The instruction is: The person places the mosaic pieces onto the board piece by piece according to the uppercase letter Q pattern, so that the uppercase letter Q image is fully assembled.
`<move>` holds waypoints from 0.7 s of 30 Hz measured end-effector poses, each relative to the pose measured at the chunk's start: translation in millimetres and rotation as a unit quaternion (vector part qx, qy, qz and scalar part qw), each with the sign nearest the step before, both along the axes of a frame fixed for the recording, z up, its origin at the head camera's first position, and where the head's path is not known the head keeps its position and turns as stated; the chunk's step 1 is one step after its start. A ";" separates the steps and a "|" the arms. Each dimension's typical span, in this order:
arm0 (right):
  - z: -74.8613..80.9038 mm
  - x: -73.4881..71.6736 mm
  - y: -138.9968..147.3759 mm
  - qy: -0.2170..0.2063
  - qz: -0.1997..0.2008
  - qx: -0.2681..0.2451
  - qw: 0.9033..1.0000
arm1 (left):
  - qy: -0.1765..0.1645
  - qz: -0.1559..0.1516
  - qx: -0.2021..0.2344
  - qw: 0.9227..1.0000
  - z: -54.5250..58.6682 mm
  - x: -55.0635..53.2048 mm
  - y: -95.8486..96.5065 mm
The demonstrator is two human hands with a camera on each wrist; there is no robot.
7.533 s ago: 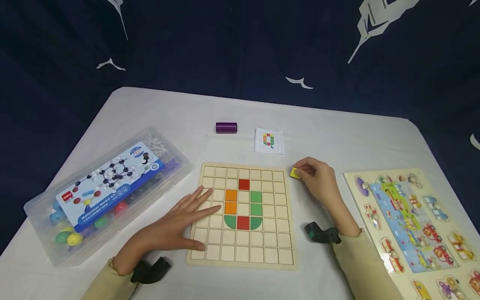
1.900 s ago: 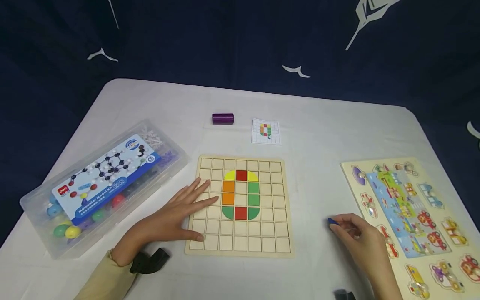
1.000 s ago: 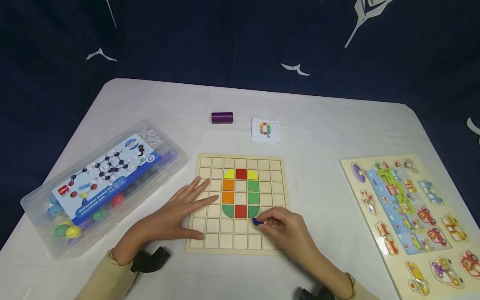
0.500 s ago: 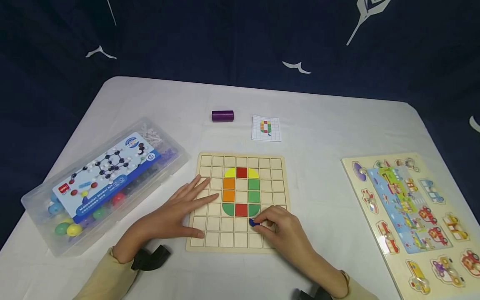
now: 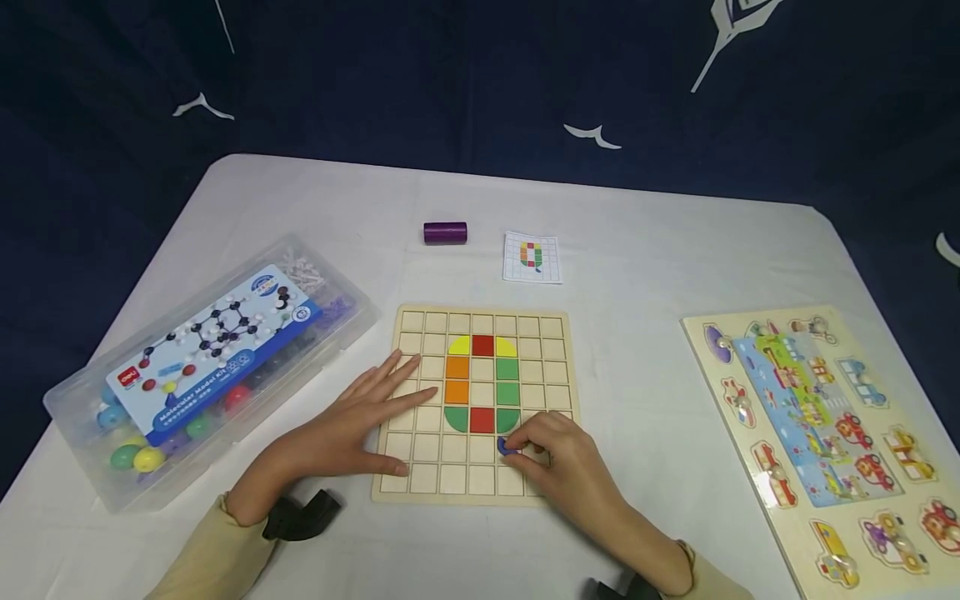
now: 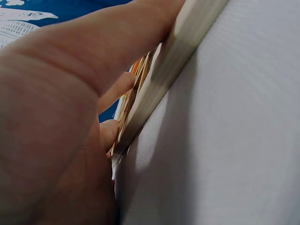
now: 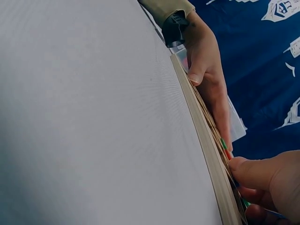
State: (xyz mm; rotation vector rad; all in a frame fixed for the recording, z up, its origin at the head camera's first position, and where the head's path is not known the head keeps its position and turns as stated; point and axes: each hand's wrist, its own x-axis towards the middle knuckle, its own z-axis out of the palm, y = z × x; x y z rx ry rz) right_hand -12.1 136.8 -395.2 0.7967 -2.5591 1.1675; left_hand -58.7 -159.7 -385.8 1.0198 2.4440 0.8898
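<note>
A wooden grid board (image 5: 442,482) lies mid-table, with red, orange, green and yellow tiles forming a ring in its cells. My left hand (image 5: 341,429) rests spread on the board's left side, thumb and fingertips touching it. At the cell just below the ring's lower right green tile (image 5: 507,419), my right hand (image 5: 566,458) pinches a small blue tile (image 5: 503,446) between thumb and forefinger. The fingers partly cover that tile, so whether it lies flat in the cell is hard to tell. In the right wrist view, the right thumb (image 7: 255,173) sits over the board's edge.
Behind the board are a pattern card (image 5: 532,258) and a purple cylinder (image 5: 446,232). A clear molecular model kit box (image 5: 330,362) stands on the left. On the right lies a wooden picture puzzle (image 5: 750,492).
Yellow tiles now fill the ring's upper corners; one was earlier in my right hand. That hand has carried the blue tile from the table's right onto the board. The left hand stays put.
</note>
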 end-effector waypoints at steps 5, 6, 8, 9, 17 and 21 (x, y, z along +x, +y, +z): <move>0.3 0.6 -1.3 0.000 0.003 0.000 1.000 | -0.002 0.001 0.001 1.000 0.6 1.0 -0.8; 0.7 0.6 -1.2 -0.003 0.003 0.001 1.000 | -0.002 0.002 0.001 1.000 0.7 1.0 -0.9; 2.8 0.3 -0.8 -0.015 0.003 -0.003 1.000 | -0.003 0.003 0.001 1.000 1.2 0.7 -1.0; 4.8 -0.2 -0.1 -0.026 0.004 -0.007 1.000 | -0.003 0.004 0.000 1.000 1.3 0.3 -1.0; 43.5 -19.0 47.6 -0.035 -0.017 0.015 0.999 | -0.029 -0.002 -0.017 0.999 35.1 1.0 -3.1; 81.3 -39.8 97.5 -0.005 -0.076 0.112 0.991 | 0.052 0.004 -0.042 0.998 102.3 -15.3 -19.6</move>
